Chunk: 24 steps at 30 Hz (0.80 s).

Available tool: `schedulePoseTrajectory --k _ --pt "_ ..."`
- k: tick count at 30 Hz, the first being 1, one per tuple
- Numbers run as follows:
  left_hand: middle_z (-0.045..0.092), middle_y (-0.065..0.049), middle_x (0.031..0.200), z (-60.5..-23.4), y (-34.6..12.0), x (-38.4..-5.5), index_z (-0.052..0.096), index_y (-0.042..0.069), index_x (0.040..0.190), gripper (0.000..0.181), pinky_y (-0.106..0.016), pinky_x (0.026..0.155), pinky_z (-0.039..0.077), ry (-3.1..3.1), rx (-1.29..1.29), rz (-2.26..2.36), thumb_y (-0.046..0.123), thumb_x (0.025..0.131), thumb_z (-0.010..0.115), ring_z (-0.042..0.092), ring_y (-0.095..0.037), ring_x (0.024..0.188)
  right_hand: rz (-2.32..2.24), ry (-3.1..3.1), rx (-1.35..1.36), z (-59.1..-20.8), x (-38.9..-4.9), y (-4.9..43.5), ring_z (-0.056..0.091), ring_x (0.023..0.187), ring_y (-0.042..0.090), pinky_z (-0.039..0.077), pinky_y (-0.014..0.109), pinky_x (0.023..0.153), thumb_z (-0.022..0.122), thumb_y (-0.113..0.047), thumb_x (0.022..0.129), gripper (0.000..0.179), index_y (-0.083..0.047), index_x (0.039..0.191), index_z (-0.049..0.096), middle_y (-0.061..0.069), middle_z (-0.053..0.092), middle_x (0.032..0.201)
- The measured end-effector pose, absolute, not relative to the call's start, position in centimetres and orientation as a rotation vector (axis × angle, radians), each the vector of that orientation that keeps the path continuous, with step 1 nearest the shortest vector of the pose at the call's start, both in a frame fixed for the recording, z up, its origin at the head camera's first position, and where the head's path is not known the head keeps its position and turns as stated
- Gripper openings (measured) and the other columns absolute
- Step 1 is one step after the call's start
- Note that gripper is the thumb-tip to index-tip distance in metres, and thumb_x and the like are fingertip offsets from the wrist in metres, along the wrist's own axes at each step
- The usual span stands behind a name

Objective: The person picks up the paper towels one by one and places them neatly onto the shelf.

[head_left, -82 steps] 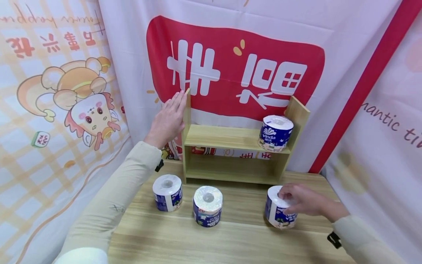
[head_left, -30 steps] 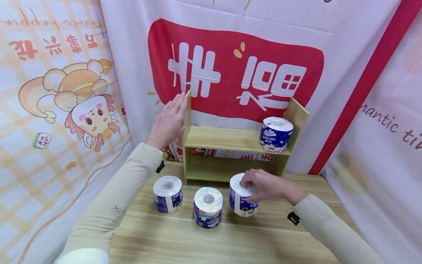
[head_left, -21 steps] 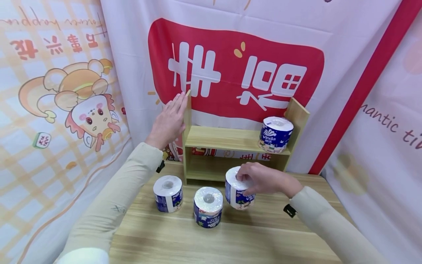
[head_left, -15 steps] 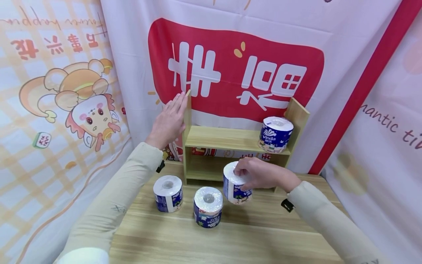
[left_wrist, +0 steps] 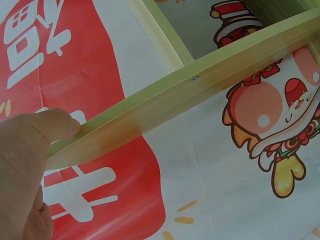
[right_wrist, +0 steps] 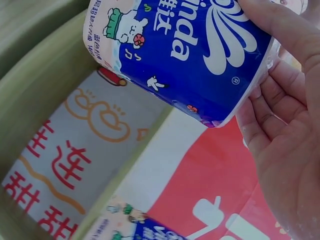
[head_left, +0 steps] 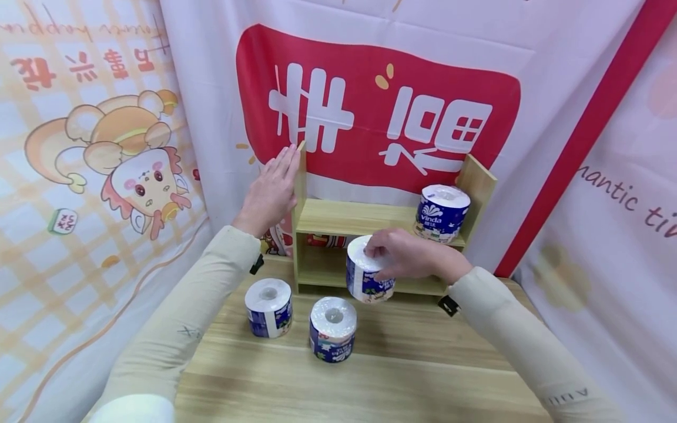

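My right hand (head_left: pixel 404 254) grips a toilet roll (head_left: pixel 365 279) from above, fingertips in its core and thumb on its side. The roll hangs in the air before the small wooden shelf (head_left: pixel 354 217), overlapping the lower opening. In the right wrist view its blue printed wrapper (right_wrist: pixel 200 55) is close up. My left hand (head_left: pixel 270 194) rests against the shelf's left side panel, its fingers straight near the top corner. The left wrist view shows the thumb (left_wrist: pixel 57 124) touching the panel edge (left_wrist: pixel 150 100). Another toilet roll (head_left: pixel 442 214) stands on the upper board, at its right end.
Two more toilet rolls (head_left: pixel 268 308) stand upright on the wooden table (head_left: pixel 370 388), in front of the shelf and left of centre. A printed cloth (head_left: pixel 370 106) hangs close behind the shelf, and more cloth encloses both sides.
My right hand has lifted its toilet roll off the right part of the table and carried it left, up and toward the shelf. The left hand has stayed at the side panel.
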<state>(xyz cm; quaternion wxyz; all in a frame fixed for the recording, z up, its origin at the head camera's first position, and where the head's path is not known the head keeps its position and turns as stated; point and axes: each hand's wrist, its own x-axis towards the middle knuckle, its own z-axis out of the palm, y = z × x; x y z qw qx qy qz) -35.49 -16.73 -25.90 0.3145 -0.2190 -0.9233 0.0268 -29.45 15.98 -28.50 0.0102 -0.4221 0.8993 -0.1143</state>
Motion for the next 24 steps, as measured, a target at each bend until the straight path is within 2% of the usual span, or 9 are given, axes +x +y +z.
schedulePoseTrajectory --k 24 --pt "0.019 -0.016 0.178 -26.0 -16.8 -35.5 0.013 0.003 0.169 0.1 -0.046 0.132 0.028 -2.432 -0.576 0.051 0.019 0.094 0.077 0.019 -0.033 0.166 -0.343 2.911 -1.255 -22.4 -31.6 12.9 0.064 0.109 0.022 0.062 0.04 0.097 0.091 -0.024 0.084 0.042 -0.014 0.121 0.071 0.004 0.072 0.119"
